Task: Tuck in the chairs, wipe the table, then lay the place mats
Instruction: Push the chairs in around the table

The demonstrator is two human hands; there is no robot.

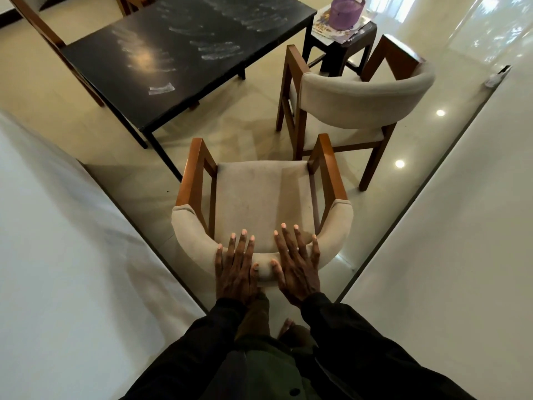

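Observation:
A wooden armchair (259,194) with a beige seat and curved padded backrest stands right in front of me, away from the table. My left hand (236,267) and my right hand (297,264) lie side by side on top of its backrest, fingers straight and spread over the padding. The black table (184,50) stands beyond, its top marked with white smears. A second matching armchair (357,105) stands to the right, pulled out and turned at an angle. A third chair's wooden frame (43,33) shows at the table's far left side.
A dark stool (340,50) beyond the table's right end carries a purple container (346,10) on patterned place mats (326,30). White walls close in on the left and right. Glossy cream floor lies between the chairs and the table.

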